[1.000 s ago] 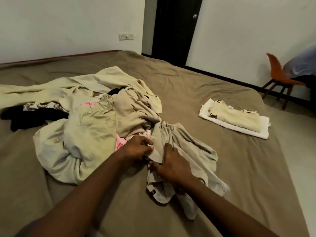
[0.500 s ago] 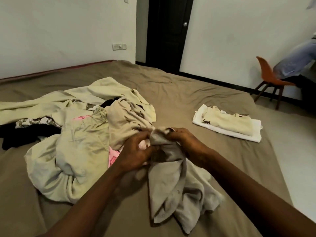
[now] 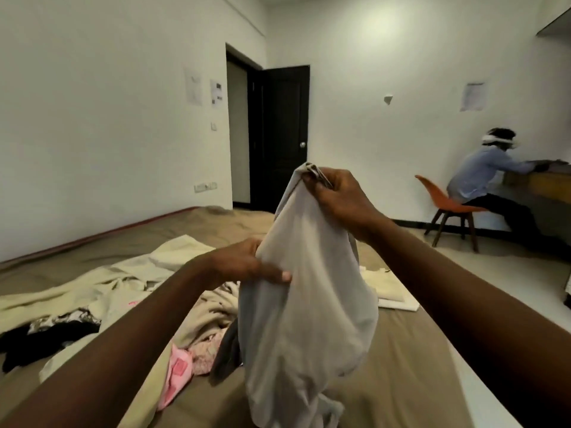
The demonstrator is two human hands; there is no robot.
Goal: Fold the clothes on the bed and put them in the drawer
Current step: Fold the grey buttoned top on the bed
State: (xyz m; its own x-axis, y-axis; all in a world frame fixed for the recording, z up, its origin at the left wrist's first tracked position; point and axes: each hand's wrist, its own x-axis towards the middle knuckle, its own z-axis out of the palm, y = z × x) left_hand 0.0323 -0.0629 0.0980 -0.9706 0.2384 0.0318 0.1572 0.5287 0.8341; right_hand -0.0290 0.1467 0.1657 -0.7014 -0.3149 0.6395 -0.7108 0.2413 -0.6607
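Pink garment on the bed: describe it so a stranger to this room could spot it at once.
On the brown bed, a loose pile of clothes lies left of the pale grey garment held up by the left hand and right hand. At the pile's near edge lies the pink garment, the one solid bright pink piece among cream and black ones.

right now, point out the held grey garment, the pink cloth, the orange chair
grey garment [image 3: 309, 304]: head view, middle of hanging fabric
pink cloth [image 3: 177, 369]: head view, flat middle
orange chair [image 3: 454, 207]: head view, seat
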